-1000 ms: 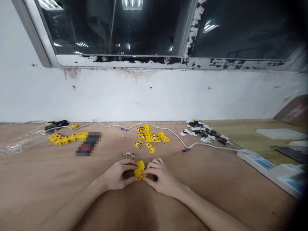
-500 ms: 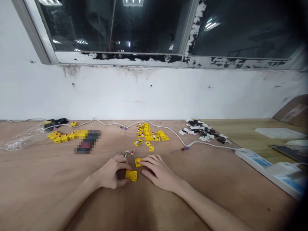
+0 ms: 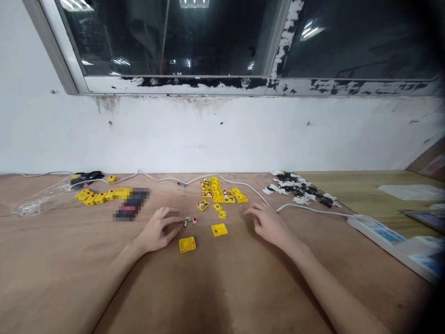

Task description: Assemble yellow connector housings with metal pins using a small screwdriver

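My left hand (image 3: 157,232) rests low over the wooden table, thumb and fingers spread, with nothing between them. Just off its fingertips lie small metal parts (image 3: 187,221) and a tiny white piece with a red top (image 3: 194,221). A yellow plastic case half (image 3: 187,245), hollow side up, sits to the right of its thumb. Farther right is a second yellow plastic piece (image 3: 219,229) with a round hole. My right hand (image 3: 273,227) is beyond that piece, fingers apart and bent forward. It covers the place where a screwdriver lay.
Several yellow case parts (image 3: 215,190) are grouped toward the wall. Closed yellow boxes with red buttons (image 3: 100,198) stand at the left. Black and white pieces (image 3: 306,190) are heaped at the right. A white cable (image 3: 313,209) runs to a power strip (image 3: 382,239).
My left hand has let go of the yellow case half and moved up toward the metal parts. My right hand has left the other yellow piece and moved right, over the screwdriver's spot.
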`<state>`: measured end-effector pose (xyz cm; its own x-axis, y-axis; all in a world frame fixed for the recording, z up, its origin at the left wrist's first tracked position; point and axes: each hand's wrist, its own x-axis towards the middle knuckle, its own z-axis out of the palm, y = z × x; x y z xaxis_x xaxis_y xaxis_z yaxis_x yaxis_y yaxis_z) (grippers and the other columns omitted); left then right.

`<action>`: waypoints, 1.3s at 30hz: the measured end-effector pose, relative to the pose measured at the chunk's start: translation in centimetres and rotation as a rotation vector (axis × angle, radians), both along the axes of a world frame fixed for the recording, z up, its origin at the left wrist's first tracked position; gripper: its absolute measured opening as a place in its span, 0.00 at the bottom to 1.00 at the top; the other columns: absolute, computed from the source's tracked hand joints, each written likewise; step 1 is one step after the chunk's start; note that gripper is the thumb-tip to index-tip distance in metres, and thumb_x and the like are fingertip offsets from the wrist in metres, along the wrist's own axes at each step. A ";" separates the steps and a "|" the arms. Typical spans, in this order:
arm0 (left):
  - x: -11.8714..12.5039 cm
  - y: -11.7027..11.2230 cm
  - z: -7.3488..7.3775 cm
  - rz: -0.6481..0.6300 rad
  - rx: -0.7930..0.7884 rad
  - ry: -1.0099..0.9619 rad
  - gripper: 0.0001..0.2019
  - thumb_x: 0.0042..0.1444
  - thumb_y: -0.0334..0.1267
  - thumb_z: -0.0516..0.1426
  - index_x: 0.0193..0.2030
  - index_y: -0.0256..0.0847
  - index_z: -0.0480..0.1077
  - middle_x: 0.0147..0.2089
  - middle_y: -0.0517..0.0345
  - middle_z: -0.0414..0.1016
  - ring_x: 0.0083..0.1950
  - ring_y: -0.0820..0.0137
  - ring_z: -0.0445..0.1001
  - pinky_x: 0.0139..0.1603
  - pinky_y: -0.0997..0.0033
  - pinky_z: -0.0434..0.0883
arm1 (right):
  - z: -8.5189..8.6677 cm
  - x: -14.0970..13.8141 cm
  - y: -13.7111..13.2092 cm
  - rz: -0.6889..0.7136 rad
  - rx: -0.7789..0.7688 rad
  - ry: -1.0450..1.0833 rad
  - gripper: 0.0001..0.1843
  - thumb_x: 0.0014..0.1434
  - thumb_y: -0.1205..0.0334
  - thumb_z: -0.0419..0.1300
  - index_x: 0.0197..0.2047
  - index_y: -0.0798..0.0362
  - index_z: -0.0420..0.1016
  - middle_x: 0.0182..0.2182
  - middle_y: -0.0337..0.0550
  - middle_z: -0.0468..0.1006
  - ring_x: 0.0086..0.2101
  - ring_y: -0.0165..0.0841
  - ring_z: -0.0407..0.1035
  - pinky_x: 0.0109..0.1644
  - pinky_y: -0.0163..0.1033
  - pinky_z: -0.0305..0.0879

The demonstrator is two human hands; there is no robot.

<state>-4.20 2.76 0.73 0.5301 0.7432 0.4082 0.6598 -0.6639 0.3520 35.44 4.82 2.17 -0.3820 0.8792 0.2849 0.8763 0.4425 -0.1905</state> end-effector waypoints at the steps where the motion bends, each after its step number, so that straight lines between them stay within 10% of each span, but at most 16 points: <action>1: 0.1 0.3 -0.2 0.001 0.008 0.016 0.15 0.64 0.39 0.55 0.55 0.51 0.74 0.59 0.51 0.69 0.60 0.59 0.66 0.62 0.54 0.65 | 0.0 1.4 0.6 -0.092 -0.028 -0.089 0.25 0.47 0.81 0.54 0.45 0.53 0.79 0.47 0.49 0.76 0.51 0.44 0.67 0.56 0.46 0.61; 5: 0.7 0.9 -0.7 0.006 0.016 0.047 0.12 0.64 0.39 0.55 0.50 0.51 0.78 0.59 0.53 0.70 0.60 0.58 0.67 0.61 0.53 0.64 | -0.5 6.1 2.0 -0.304 -0.120 -0.221 0.21 0.49 0.76 0.57 0.44 0.53 0.79 0.46 0.53 0.75 0.47 0.48 0.67 0.49 0.47 0.62; 10: 0.9 0.6 -0.5 0.013 0.039 0.040 0.10 0.65 0.39 0.54 0.45 0.48 0.78 0.54 0.52 0.73 0.56 0.60 0.69 0.57 0.56 0.66 | -1.2 7.9 2.3 -0.229 -0.130 -0.122 0.12 0.56 0.69 0.57 0.38 0.51 0.81 0.43 0.52 0.76 0.43 0.46 0.68 0.49 0.47 0.62; 24: -1.1 1.7 -1.5 0.273 0.076 0.049 0.11 0.65 0.43 0.55 0.40 0.42 0.77 0.48 0.51 0.74 0.51 0.60 0.69 0.54 0.56 0.66 | -2.2 -1.2 0.3 0.144 -0.104 0.270 0.13 0.66 0.60 0.55 0.49 0.52 0.77 0.45 0.48 0.77 0.43 0.38 0.72 0.47 0.43 0.68; 33: -1.1 0.8 -0.4 0.097 0.053 0.078 0.12 0.65 0.41 0.54 0.50 0.49 0.77 0.57 0.51 0.71 0.58 0.58 0.68 0.58 0.54 0.64 | -0.6 2.7 -0.1 0.020 -0.378 0.230 0.21 0.56 0.44 0.63 0.43 0.52 0.73 0.37 0.45 0.79 0.36 0.38 0.72 0.40 0.40 0.68; 39: 1.5 0.7 -0.6 0.086 0.019 0.037 0.13 0.66 0.41 0.53 0.52 0.51 0.76 0.57 0.52 0.71 0.58 0.59 0.68 0.57 0.54 0.65 | -0.5 2.6 0.2 -0.039 -0.473 0.216 0.11 0.56 0.52 0.62 0.32 0.52 0.75 0.29 0.43 0.80 0.29 0.36 0.71 0.32 0.38 0.65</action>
<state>-2.67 3.48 0.09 0.4794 0.7790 0.4041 0.7268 -0.6105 0.3146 38.01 4.98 1.62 -0.3228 0.9433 -0.0779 0.8091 0.2323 -0.5398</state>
